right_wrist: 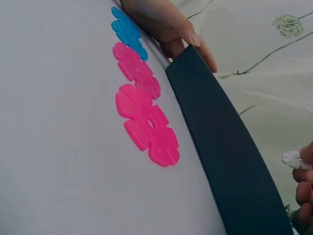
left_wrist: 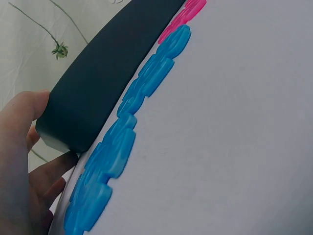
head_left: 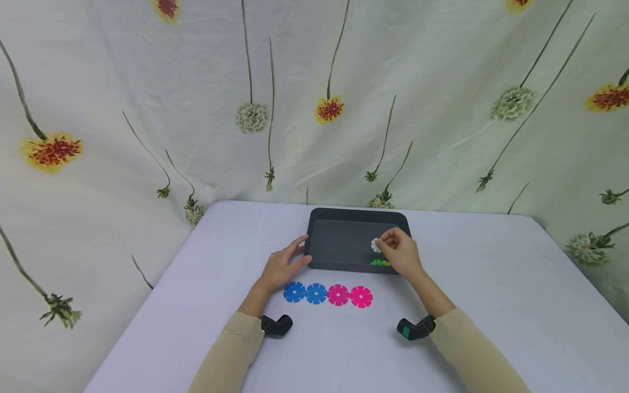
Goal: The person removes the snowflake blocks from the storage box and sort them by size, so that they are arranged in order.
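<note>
Between thumb and fingertips, my right hand [head_left: 400, 254] pinches a white flower-shaped disc [head_left: 375, 245] above the right part of the dark grey tray [head_left: 339, 267]. Green [head_left: 377, 262] and yellow [head_left: 386, 263] flower discs lie inside the tray below that hand, partly hidden by the wall and hand. My left hand [head_left: 282, 266] rests against the tray's left side, thumb at the near corner and fingers spread along the edge. In the left wrist view, its thumb touches the rim and its other fingers reach low by the corner.
Two blue flower discs [head_left: 295, 292] and two pink ones [head_left: 361, 297] lie flat in a row on the white-covered table [head_left: 339, 349], just in front of the tray. Behind the table hangs a flower-printed cloth [head_left: 304, 136]. Both wrists wear black devices [head_left: 416, 328].
</note>
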{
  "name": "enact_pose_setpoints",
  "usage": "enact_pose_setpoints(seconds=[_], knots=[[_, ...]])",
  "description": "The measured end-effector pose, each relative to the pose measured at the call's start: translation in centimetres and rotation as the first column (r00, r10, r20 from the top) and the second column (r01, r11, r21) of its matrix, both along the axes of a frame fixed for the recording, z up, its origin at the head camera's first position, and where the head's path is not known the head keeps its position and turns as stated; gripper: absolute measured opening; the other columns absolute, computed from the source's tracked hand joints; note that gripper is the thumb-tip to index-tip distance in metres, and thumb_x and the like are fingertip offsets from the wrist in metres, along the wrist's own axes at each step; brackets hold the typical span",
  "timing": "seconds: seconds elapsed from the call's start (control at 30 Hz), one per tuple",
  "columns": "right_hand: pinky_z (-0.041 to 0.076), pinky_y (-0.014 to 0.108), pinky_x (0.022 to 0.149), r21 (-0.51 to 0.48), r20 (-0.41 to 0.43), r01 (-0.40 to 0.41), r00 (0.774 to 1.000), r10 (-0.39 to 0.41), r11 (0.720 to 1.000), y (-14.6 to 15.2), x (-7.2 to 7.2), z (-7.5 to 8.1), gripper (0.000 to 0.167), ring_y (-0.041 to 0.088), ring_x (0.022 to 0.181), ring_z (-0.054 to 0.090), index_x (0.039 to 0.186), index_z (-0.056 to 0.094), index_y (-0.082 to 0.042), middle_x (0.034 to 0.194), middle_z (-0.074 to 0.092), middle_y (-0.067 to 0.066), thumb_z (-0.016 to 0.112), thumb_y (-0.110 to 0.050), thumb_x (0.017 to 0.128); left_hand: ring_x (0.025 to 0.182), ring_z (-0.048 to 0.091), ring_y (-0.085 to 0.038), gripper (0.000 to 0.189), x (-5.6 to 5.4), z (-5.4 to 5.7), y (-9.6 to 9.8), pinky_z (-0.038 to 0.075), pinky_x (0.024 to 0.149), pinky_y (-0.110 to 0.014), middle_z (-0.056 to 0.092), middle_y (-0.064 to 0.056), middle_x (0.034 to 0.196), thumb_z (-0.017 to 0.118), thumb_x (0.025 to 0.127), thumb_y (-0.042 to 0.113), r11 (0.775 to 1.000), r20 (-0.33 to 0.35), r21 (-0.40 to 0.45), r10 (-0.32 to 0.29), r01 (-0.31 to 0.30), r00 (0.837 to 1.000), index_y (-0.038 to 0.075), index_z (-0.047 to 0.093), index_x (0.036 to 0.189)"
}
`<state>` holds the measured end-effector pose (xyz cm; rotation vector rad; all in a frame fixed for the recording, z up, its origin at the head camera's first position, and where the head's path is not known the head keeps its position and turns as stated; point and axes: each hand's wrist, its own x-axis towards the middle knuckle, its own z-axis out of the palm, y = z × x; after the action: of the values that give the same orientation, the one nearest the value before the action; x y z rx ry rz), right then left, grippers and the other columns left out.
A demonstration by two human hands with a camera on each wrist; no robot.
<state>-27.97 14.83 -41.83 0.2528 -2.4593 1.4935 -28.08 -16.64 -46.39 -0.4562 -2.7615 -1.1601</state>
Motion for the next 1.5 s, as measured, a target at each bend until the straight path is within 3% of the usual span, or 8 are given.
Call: enact_pose_setpoints(seconds=[0.33,0.53,0.73,1.03,1.13,1.37,1.5], knots=[[0.044,0.021,0.054,-0.035,0.024,0.018,1.000,-0.017,0.999,0.2,0.9,-0.1,0.016,0.015,0.064,0.052,0.093,0.059,0.000,0.076,0.059,0.006,0.070,-0.010,0.090,0.132,0.046,-0.035,0.062,-0.1,-0.1,-0.1,0.025,0.108,-0.063,0.059,-0.011,0.135,0.056,0.094,0.049,1.000,-0.011,-0.001,-0.005,0.005,1.000,0.026,0.040,0.150],[0.045,0.021,0.051,-0.133,0.055,0.006,0.998,0.002,0.991,0.4,2.0,-0.1,0.017,0.012,0.057,0.049,0.094,0.057,0.002,0.075,0.057,0.006,0.070,-0.009,0.090,0.132,0.046,-0.036,0.062,-0.1,-0.1,0.0,0.025,0.108,-0.063,0.058,-0.011,0.135,0.055,0.094,0.050,1.000,-0.012,-0.012,0.000,0.000,1.000,0.027,0.039,0.150],[0.043,0.020,0.050,-0.166,0.093,-0.008,0.995,0.024,0.986,0.6,3.0,0.0,0.019,0.008,0.052,0.046,0.095,0.057,0.004,0.072,0.056,0.004,0.071,-0.010,0.090,0.132,0.045,-0.036,0.062,0.0,0.0,0.0,0.024,0.108,-0.063,0.058,-0.011,0.136,0.055,0.095,0.050,1.000,-0.012,-0.012,0.004,-0.005,1.000,0.027,0.039,0.150],[0.041,0.018,0.051,-0.167,0.082,-0.026,0.996,0.041,0.986,-0.2,6.5,2.8,0.013,0.006,0.054,0.045,0.091,0.056,0.009,0.071,0.056,0.007,0.067,0.003,0.089,0.133,0.044,-0.036,0.062,0.1,0.0,0.1,0.023,0.109,-0.063,0.057,-0.011,0.136,0.055,0.095,0.049,1.000,-0.006,-0.018,0.005,-0.005,1.000,0.027,0.039,0.150],[0.042,0.017,0.052,-0.162,0.098,-0.031,0.994,0.047,0.986,-0.3,7.0,2.9,0.012,0.007,0.055,0.046,0.090,0.056,0.009,0.071,0.057,0.007,0.067,0.004,0.088,0.133,0.044,-0.035,0.062,0.0,0.1,0.1,0.023,0.109,-0.063,0.057,-0.011,0.137,0.055,0.095,0.049,1.000,-0.002,-0.017,0.005,-0.005,1.000,0.027,0.038,0.150],[0.042,0.018,0.051,-0.163,0.113,-0.055,0.991,0.074,0.985,-0.1,7.5,2.4,0.012,0.008,0.054,0.046,0.089,0.057,0.008,0.070,0.057,0.007,0.068,0.004,0.087,0.134,0.043,-0.036,0.062,0.2,0.2,0.1,0.023,0.109,-0.063,0.057,-0.011,0.137,0.055,0.095,0.049,1.000,0.005,-0.013,0.006,-0.006,1.000,0.027,0.038,0.150],[0.042,0.019,0.050,-0.161,0.132,-0.058,0.988,0.079,0.985,0.7,6.5,0.0,0.014,0.010,0.055,0.047,0.090,0.058,0.005,0.070,0.058,0.006,0.070,0.001,0.086,0.134,0.044,-0.036,0.061,0.1,0.1,0.1,0.023,0.109,-0.063,0.058,-0.011,0.136,0.055,0.095,0.049,1.000,0.000,-0.007,0.004,-0.004,1.000,0.027,0.039,0.150]])
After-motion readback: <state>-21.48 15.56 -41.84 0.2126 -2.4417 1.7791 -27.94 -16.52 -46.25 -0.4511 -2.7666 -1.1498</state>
